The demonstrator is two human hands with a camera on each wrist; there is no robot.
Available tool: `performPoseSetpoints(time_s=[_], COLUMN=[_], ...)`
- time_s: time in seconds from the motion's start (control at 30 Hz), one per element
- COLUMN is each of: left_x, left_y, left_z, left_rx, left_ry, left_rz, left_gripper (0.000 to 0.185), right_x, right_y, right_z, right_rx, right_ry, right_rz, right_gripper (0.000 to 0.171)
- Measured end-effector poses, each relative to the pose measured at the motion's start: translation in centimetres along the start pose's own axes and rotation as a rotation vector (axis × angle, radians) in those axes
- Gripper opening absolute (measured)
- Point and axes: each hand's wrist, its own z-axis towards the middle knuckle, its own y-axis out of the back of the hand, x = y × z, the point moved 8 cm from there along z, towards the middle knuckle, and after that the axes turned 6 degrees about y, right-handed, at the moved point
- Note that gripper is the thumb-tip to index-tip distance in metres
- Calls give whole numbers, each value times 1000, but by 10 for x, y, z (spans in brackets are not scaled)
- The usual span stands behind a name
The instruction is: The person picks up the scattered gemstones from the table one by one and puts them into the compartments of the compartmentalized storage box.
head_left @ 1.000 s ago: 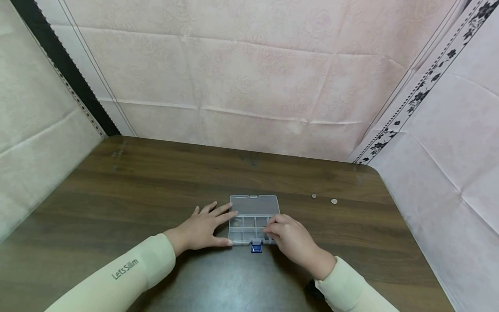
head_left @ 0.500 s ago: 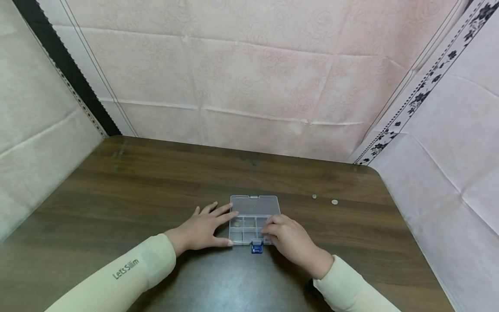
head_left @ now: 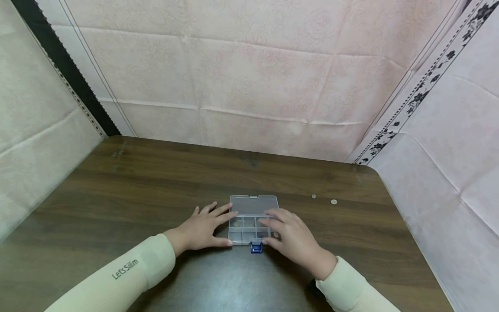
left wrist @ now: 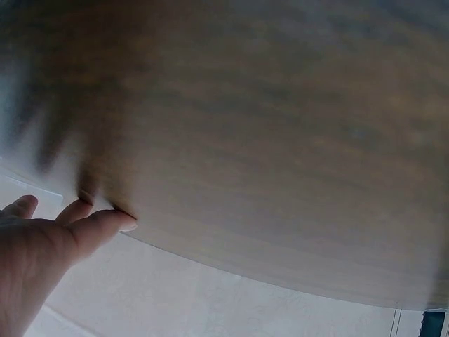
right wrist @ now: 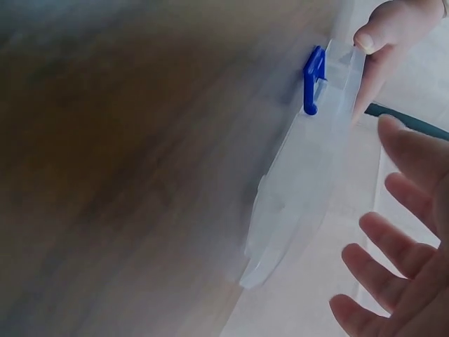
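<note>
A clear plastic compartment box (head_left: 242, 236) lies on the table with its lid (head_left: 253, 205) folded back and its blue latch (head_left: 256, 248) hanging at the front. My left hand (head_left: 202, 228) is spread flat beside it, fingertips and thumb at the box's left edge. Over the right-hand compartments is my right hand (head_left: 292, 236), fingers parted and nothing between them. A small pale round piece (head_left: 276, 234) shows beneath that hand, near its thumb. Another small roundish piece (head_left: 237, 223) sits in the upper left compartment. In the right wrist view, the right fingers (right wrist: 382, 235) are loosely bent, apart from the box.
Two small pale discs, a nearer one (head_left: 333, 202) and a smaller one (head_left: 313, 196), lie on the brown wooden table (head_left: 175, 173) to the right beyond the box. Pale patterned cloth (head_left: 253, 86) hangs behind the table's far edge and along both sides.
My right hand's pinched fingers have parted and spread over the box's right side, and a small round piece now shows under them. My left hand has stayed in place.
</note>
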Motion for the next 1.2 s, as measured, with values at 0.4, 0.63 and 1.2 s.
performPoseSetpoints(time_s=[0.4,0.63,1.2], left_x=[-1,-2,-2], left_y=[1,2,2], left_z=[-1,-1,-2], left_rx=[-7,-6,-3], left_ry=[-9,-16,-17], left_rz=[-9,-20,-8], left_gripper=[82,82,82], right_x=[-27,-41,-77], right_y=[9,11,16], right_z=[-12,-16,-22], right_rx=[-17,-6,-9], right_ry=[-152,-203,-306], right_rz=[47,58,103], right_gripper=[61,60,58])
